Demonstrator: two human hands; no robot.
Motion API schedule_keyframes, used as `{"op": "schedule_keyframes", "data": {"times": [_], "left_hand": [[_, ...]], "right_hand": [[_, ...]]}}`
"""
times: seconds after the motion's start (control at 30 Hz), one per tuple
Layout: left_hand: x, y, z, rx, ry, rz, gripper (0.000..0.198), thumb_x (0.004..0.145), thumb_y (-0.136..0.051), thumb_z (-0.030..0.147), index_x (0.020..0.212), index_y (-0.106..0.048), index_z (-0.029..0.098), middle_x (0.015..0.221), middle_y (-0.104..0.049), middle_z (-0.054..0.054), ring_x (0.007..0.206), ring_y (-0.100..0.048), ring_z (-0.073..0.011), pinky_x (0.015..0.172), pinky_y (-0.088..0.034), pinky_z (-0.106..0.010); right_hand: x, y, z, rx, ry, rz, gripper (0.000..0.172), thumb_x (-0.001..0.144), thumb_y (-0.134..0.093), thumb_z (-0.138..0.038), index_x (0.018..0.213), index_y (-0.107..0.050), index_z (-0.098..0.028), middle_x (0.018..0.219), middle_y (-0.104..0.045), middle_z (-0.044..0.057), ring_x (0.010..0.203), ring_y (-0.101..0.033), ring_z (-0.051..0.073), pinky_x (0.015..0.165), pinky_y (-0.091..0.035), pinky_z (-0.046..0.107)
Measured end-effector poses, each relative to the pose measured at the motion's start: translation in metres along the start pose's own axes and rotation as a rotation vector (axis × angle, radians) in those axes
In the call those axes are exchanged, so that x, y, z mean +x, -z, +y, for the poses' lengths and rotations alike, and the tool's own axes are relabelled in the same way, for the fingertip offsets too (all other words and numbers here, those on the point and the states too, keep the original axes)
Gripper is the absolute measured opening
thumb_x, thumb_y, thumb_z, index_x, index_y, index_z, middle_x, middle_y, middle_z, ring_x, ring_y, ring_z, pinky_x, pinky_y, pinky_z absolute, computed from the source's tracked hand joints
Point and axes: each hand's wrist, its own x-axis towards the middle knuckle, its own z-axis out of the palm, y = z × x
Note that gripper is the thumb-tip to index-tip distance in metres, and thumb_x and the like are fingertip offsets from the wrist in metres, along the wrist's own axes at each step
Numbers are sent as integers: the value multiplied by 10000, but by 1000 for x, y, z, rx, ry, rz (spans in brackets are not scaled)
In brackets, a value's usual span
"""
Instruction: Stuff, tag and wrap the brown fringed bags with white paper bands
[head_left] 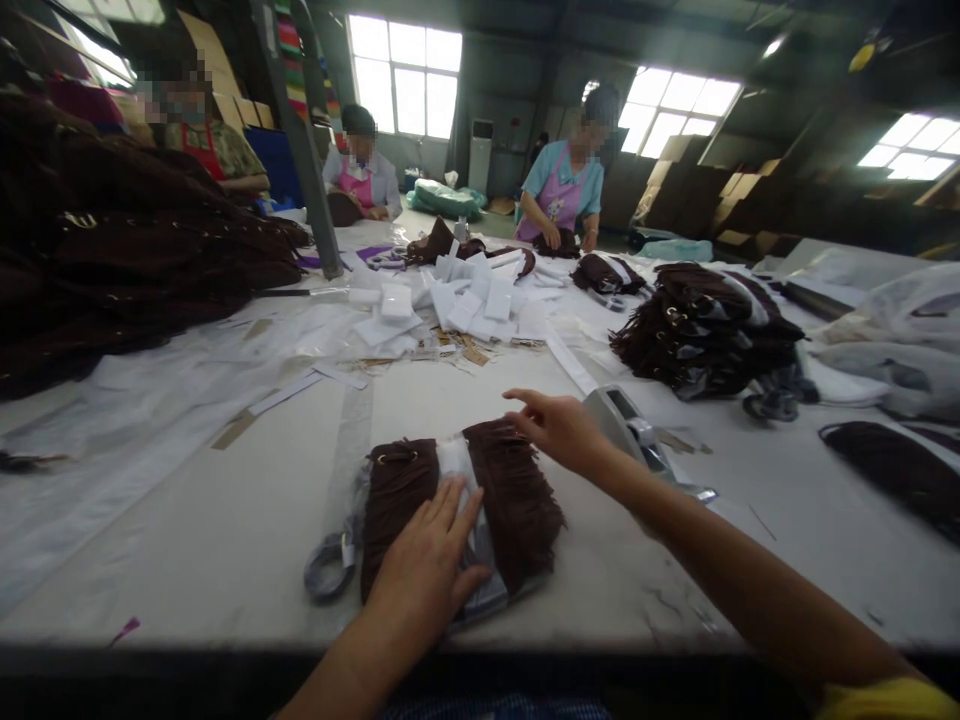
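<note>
A dark brown fringed bag [517,500] lies flat on the white table near its front edge. A pale band [454,455] runs across its middle, and a gold ring shows at its upper left. My left hand [431,545] rests flat on the band with its fingers stretched out. Over the bag's upper right corner is my right hand [559,430], index finger extended and holding nothing I can see; whether it touches the fringe I cannot tell. A wrapped ring-shaped coil [330,567] sits at the bag's left side. Partly behind my right forearm stands a grey tape dispenser [630,430].
Stacked brown fringed bags [697,330] stand at the right, and a large brown heap [135,240] fills the left. White packets [472,295] lie scattered mid-table. Across the table a co-worker [566,185] handles a brown bag; two other people sit or stand further left.
</note>
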Motion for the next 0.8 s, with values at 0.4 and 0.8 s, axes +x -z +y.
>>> {"op": "schedule_keyframes", "data": {"times": [0.4, 0.8], "left_hand": [[-2, -26, -19, 35, -126, 126, 638, 896, -577, 387, 1487, -401, 221, 1542, -395, -156, 1390, -423, -316, 1048, -480, -467], [-1, -22, -20, 56, -122, 85, 615, 922, -537, 431, 1479, -417, 202, 1539, -400, -151, 1403, -404, -301, 1077, -453, -459]], "right_hand": [[-152, 67, 118, 497, -657, 262, 439, 795, -664, -586, 932, -780, -185, 1336, -629, 90, 1274, -540, 297, 1121, -359, 448], [-164, 79, 94, 992, -718, 552, 321, 542, -904, -399, 741, -776, -183, 1345, -617, 104, 1219, -578, 283, 1066, -434, 416]]}}
